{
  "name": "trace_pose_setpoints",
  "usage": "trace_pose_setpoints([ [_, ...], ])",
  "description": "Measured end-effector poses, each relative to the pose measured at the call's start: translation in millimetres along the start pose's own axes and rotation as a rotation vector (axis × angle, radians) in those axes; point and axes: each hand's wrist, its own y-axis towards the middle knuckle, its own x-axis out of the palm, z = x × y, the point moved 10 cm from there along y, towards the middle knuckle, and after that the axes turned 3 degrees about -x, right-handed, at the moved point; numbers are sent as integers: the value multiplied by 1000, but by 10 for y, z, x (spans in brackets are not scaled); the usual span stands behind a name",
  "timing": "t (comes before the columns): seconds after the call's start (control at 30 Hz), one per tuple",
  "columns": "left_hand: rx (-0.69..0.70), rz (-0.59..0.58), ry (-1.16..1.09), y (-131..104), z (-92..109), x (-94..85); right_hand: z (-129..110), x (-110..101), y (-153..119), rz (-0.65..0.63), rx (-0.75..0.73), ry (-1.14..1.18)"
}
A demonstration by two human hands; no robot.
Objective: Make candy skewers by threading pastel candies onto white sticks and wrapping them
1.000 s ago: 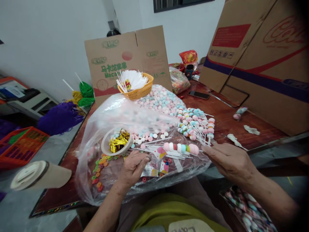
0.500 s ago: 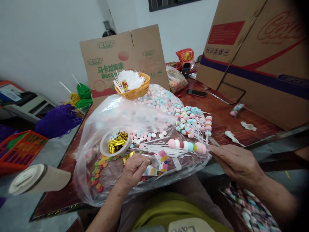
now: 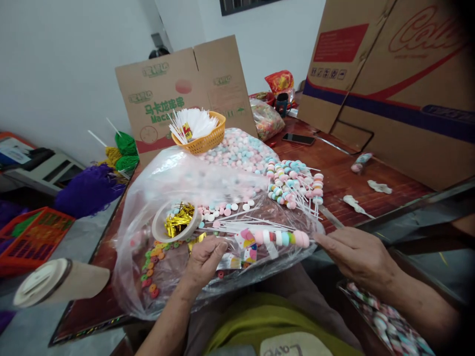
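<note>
In the head view, the candy skewer [image 3: 282, 238] was held by its right end in the closed grip of the right hand [image 3: 358, 252], above the plastic sheet [image 3: 293, 252] on the bench [image 3: 401, 200]. The left hand's [image 3: 204, 259] grip was pinched closed beside the printed wrapper [image 3: 248, 243]; whether it was gripped could not be told. Gold ties [image 3: 179, 221] were held in the bowl [image 3: 157, 228].

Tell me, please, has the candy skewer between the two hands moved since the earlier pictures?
Yes: the candy skewer is now nearer the person's body, with a wider gap between it and the heap of other skewers.
</note>
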Motion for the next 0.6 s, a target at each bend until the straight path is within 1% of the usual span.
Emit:
trace_pose_setpoints([
  [0.07, 6, -32, -13, -2, 14, 38, 53, -14, -23, 24, 64, 5],
  [0.13, 3, -29, -25, -1, 25, 41, 51, -12, -22, 39, 91, 6],
  [0.27, -17, -7, -12, 5, 13, 25, -83, 17, 20, 39, 22, -34],
  [0.37, -6, -5, 51, 6, -1, 22, -140, 44, 25, 13, -34, -40],
  [0.47, 80, 0, 207, 7, 75, 45, -143, 84, 12, -37, -59, 22],
  [0.53, 159, -25, 343, 2, 163, 127, -126, 154, 7, -107, -41, 62],
  [0.6, 233, -52, 454, -11, 243, 230, -76, 246, 0, -187, 25, 80],
])
